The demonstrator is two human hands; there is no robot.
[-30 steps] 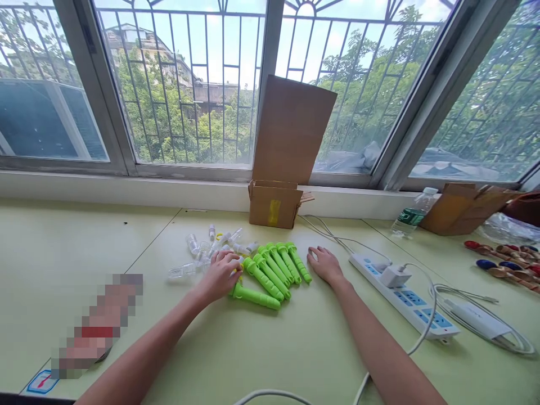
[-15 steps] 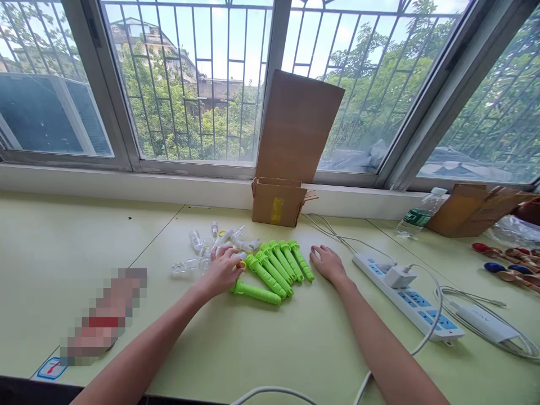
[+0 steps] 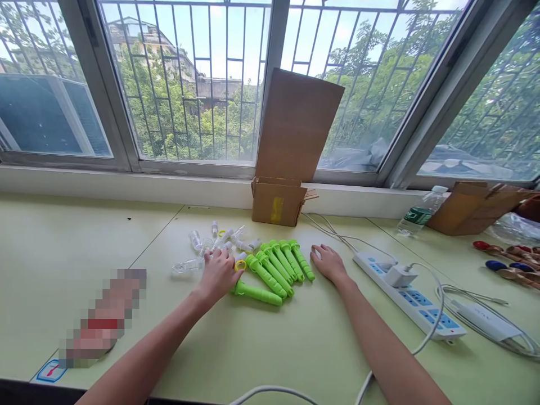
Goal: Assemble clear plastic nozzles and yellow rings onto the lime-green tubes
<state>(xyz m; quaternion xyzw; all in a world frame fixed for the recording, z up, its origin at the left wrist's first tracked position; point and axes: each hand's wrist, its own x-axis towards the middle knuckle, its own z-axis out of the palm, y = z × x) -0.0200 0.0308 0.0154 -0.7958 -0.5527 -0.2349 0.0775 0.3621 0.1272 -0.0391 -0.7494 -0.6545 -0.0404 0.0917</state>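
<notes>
Several bright green plastic handles (image 3: 276, 270) lie side by side in the middle of the pale green table (image 3: 295, 349). Left of them sits a heap of small clear plastic parts (image 3: 211, 244) with a yellow ring (image 3: 240, 264). My left hand (image 3: 217, 275) rests on the near edge of that heap, fingers curled down over the clear parts; what it holds, if anything, is hidden. My right hand (image 3: 329, 263) lies flat on the table just right of the green handles, fingers stretched out, holding nothing.
A small open cardboard box (image 3: 276, 202) stands behind the parts against the window sill. A white power strip (image 3: 411, 301) with a charger and cables lies to the right. Farther right are a water bottle (image 3: 415, 216), another carton (image 3: 468, 208) and wooden toys (image 3: 506, 259).
My left hand has slid slightly left and back from the green handles onto the clear parts, uncovering the yellow ring. My right hand has stayed put.
</notes>
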